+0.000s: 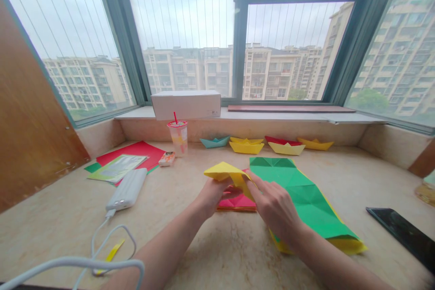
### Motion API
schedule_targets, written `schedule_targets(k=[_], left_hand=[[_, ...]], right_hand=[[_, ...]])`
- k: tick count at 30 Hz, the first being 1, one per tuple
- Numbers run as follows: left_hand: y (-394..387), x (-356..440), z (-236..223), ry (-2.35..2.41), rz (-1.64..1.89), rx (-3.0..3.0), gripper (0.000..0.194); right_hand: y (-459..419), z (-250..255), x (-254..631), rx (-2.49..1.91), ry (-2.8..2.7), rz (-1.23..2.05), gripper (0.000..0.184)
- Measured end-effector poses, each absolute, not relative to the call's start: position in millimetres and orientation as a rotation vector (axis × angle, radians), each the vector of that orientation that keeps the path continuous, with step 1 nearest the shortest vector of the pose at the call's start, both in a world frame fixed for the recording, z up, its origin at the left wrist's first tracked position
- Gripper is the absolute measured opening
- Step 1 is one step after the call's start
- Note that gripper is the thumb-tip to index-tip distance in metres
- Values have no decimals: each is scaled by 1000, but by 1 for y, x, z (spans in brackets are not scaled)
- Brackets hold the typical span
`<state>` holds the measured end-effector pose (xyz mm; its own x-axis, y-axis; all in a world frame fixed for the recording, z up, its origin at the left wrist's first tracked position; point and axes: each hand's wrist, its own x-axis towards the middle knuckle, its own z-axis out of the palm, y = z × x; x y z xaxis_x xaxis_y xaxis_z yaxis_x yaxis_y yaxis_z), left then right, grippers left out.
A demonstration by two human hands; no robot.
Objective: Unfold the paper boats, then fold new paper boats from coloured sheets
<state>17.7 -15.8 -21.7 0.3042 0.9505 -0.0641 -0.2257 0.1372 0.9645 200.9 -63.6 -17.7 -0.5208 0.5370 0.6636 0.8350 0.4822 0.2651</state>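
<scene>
My left hand (212,195) grips a folded sheet of yellow origami paper (227,173) from below. The fingertips of my right hand (275,206) pinch the same paper at its right corner. Under the hands lies a folded pink paper piece (237,202), partly hidden by them. To the right, a long creased green sheet (302,195) with a yellow underside lies on the marble sill, its near part beneath my right hand.
Several folded paper boats (246,146) stand in a row at the back, before a white box (186,104) and a plastic cup (177,138). A white power bank (127,189) with cable lies left, and a black phone (401,235) right.
</scene>
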Motion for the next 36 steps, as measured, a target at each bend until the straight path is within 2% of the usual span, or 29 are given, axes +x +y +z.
schedule_targets(k=[8, 15, 19, 23, 27, 36], left_hand=[[-18, 24, -15, 723, 1121, 999, 32], [-12, 15, -14, 772, 1227, 1099, 47], [-11, 14, -11, 680, 1281, 1038, 43], [-15, 16, -6, 597, 1282, 993, 38], [-21, 17, -3, 549, 1258, 974, 38], [-31, 11, 4, 660, 1069, 908, 37]], right_hand=[[-57, -19, 208, -1134, -2058, -571, 37], [-57, -12, 208, -1153, -1795, 100, 63], [-47, -9, 214, -1148, -1512, 547, 52], [-34, -8, 220, -968, -1300, 928, 58], [-28, -11, 221, -919, -1363, 1061, 47], [-52, 1, 220, -774, -1819, 1473, 37]])
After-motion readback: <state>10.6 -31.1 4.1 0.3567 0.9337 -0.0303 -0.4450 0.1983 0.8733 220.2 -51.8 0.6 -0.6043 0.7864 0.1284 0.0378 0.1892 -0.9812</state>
